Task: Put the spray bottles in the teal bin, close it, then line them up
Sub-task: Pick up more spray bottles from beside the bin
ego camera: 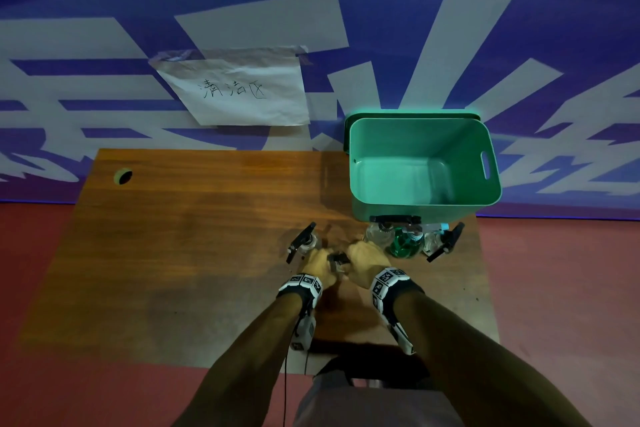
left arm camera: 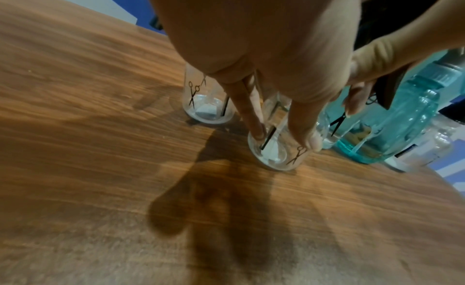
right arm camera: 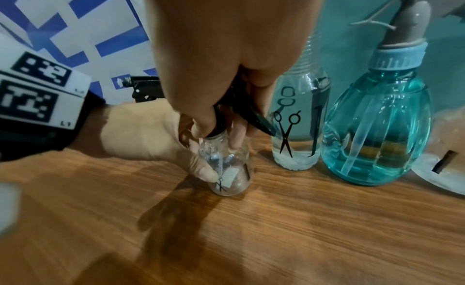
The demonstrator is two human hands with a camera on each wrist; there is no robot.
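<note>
Both hands [ego camera: 317, 265] [ego camera: 367, 258] grip 1 clear spray bottle [right arm camera: 226, 170] on the table [ego camera: 173, 253].

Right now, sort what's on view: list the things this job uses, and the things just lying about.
Job things:
- open teal plastic bin, its lid behind it
- small clear spray bottle, gripped by left hand and right hand
- teal bulb-shaped spray bottle
- three other clear spray bottles

Lying about:
- handwritten paper sign
- wooden table
</note>
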